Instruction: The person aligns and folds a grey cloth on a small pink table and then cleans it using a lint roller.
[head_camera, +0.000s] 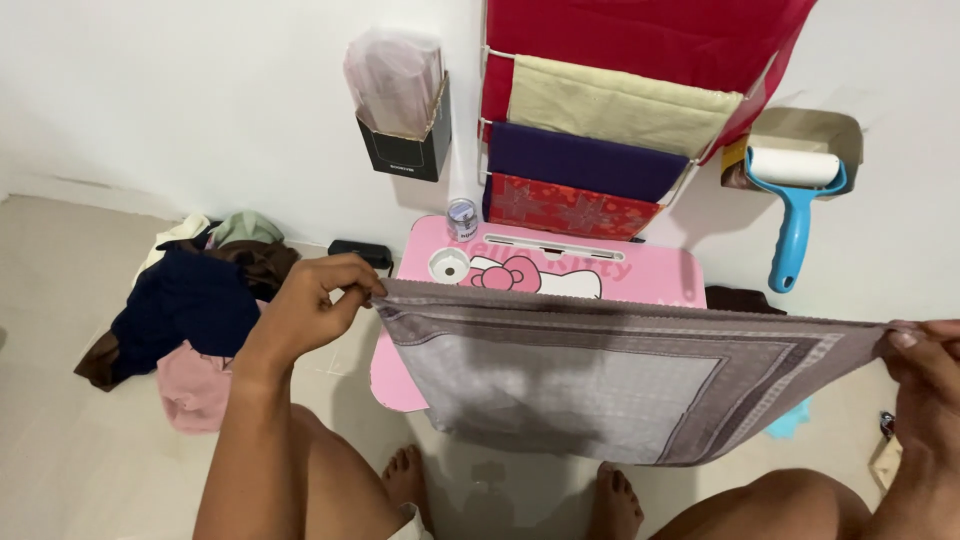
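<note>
- The left hand (318, 300) pinches 1 top corner of a grey bordered cloth (600, 385), fingers closed on the hem.
- The right hand (925, 375) grips the opposite corner, fingers curled shut on it; the cloth hangs stretched between both hands, above the person's knees and bare feet.
- Behind the cloth stands a pink bench (655, 275) with a cartoon print; a small clear jar (461, 218) sits on its far edge.
- On the wall hang a black box (405, 150) holding clear bags, folded fabrics on a rack (590, 160), and a blue lint roller (795, 195).
- A clothes pile (190, 300) lies on the floor, left.
</note>
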